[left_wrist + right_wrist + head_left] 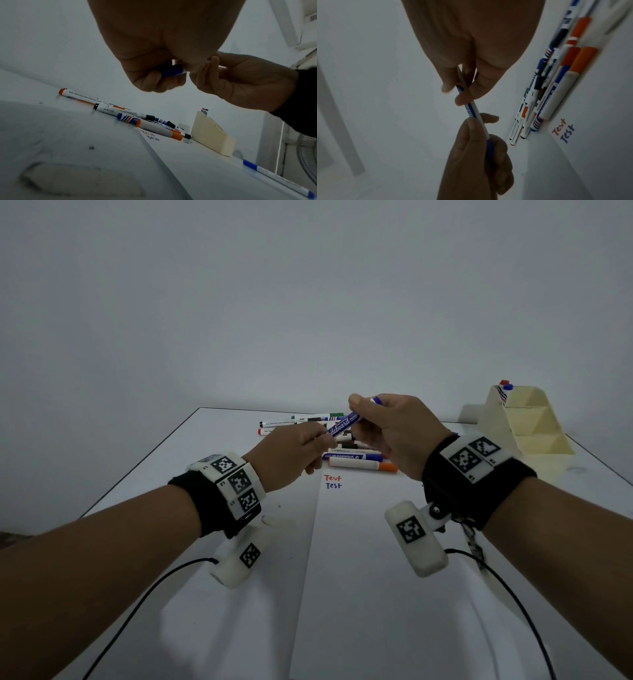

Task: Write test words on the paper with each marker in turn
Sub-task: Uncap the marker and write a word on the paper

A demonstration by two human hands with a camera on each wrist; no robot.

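- Both hands, left hand [294,451] and right hand [394,429], pinch a slim blue-and-white whiteboard marker [342,424] in their fingers, above the white paper sheet [376,577].
- Risk: a jerky cap pull could drop it, smudging ink.

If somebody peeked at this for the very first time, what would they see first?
Right in the middle, above the table, the left hand and right hand both hold one blue marker, each with a grip on one end. Below them, the paper shows "Test" twice, red over blue. A heap of markers lies just beyond the words, and a cream holder stands at the far right.
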